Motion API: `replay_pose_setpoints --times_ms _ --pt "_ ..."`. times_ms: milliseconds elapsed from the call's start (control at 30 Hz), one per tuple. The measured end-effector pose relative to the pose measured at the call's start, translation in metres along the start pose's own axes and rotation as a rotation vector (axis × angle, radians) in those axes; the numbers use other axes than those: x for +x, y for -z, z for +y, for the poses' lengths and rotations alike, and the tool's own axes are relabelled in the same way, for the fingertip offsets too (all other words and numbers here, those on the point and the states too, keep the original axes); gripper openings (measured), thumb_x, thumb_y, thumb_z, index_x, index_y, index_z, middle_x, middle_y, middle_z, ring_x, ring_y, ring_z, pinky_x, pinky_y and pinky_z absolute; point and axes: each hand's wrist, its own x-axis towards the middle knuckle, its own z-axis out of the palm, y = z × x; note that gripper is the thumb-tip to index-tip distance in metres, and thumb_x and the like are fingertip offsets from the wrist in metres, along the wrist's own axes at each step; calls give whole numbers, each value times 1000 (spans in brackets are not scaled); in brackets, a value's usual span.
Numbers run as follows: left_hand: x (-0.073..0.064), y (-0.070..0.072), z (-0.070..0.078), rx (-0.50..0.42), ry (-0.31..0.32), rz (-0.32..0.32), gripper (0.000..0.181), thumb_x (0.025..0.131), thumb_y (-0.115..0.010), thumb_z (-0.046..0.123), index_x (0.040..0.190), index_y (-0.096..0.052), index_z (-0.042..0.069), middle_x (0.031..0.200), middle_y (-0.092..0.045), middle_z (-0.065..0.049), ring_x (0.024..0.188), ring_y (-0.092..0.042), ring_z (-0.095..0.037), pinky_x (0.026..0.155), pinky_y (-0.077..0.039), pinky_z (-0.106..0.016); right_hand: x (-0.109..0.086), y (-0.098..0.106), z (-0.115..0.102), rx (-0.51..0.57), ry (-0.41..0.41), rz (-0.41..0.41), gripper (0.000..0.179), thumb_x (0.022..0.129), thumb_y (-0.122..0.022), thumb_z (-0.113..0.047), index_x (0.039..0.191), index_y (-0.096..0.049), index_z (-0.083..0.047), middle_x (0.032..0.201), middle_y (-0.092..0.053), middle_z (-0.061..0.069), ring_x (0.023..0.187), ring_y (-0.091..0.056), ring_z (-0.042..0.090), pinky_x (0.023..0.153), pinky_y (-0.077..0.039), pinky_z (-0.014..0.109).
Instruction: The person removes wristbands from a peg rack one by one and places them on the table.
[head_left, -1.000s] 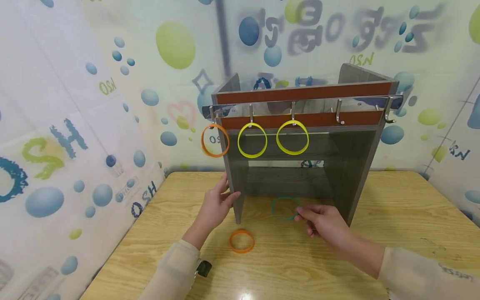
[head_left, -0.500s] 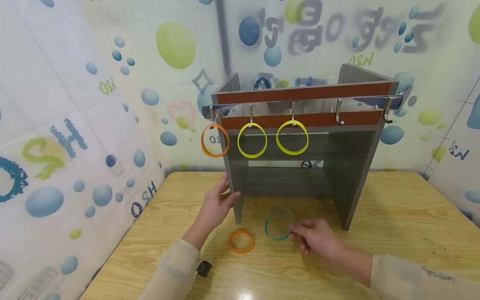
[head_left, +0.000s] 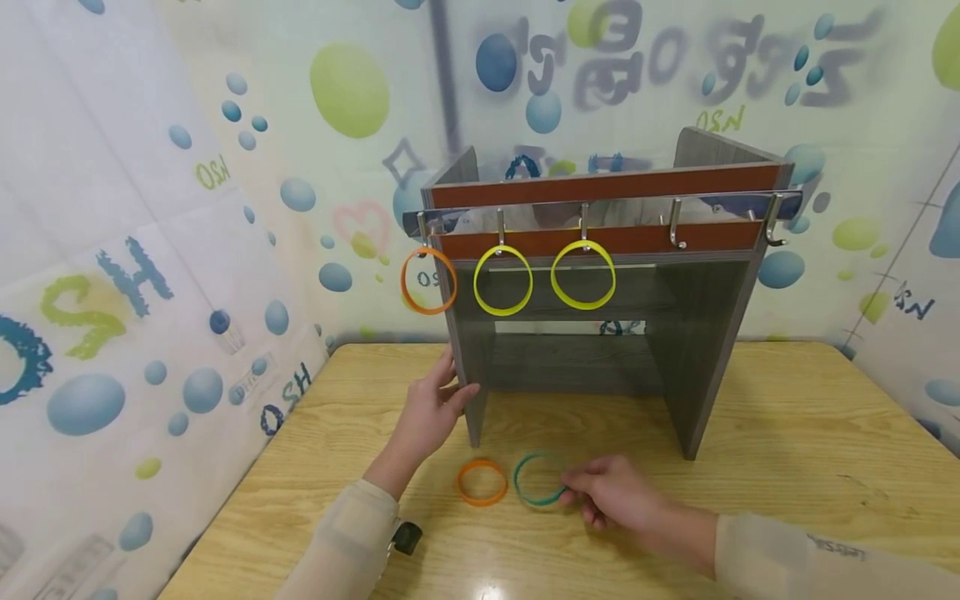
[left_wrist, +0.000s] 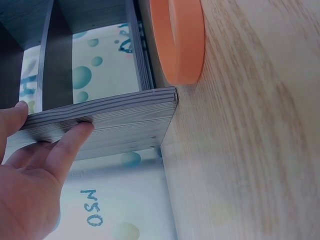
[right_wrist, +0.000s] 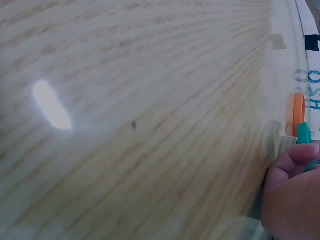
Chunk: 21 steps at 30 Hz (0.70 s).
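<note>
My right hand pinches a teal silicone wristband at its right side, low over the table. Close to its left, an orange wristband lies on the wood. My left hand grips the left side panel of a grey wooden shelf; the left wrist view has its thumb and fingers on opposite faces of the panel. From the hook rail across the shelf's front hang another orange wristband and two yellow wristbands, one on the second hook and one on the third.
Two bare hooks stick out at the rail's right, one inner hook and one end hook. The wooden table reaches back to a patterned cloth backdrop. A dark object sits at the left wrist.
My right hand has drawn the teal wristband toward me and to the left, from under the shelf's front to beside the orange one. The left hand has stayed on the panel.
</note>
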Motion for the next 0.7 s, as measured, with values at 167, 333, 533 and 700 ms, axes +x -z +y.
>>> replay_pose_setpoints --times_ms 167,333,533,700 --pt "-1 0 0 -3 -6 5 81 105 -67 6 169 -30 36 157 -58 -18 121 -71 -46 84 -68 -38 3 -5 2 10 -10 -12 35 106 -64 -17 124 -66 13 86 -74 0 57 -51 2 49 -44 12" --pt "0 0 1 3 3 6 81 105 -67 7 169 -29 38 156 -58 -17 121 -72 -45 83 -68 -37 9 -10 2 36 -19 -4 27 105 -65 -18 113 -69 7 81 -74 -1 55 -50 2 48 -43 13" --pt "1 0 1 8 18 10 80 104 -68 7 168 -31 39 155 -59 -17 120 -72 -45 83 -68 -35 17 -15 0 35 -25 -28 23 105 -64 -17 107 -71 4 77 -73 -3 53 -49 1 47 -40 12" --pt "1 -1 0 4 26 6 80 104 -68 7 168 -31 39 156 -59 -16 121 -71 -45 84 -68 -35 22 -21 -2 44 -18 -46 21 106 -63 -15 106 -71 4 75 -71 -4 52 -48 1 47 -40 12"
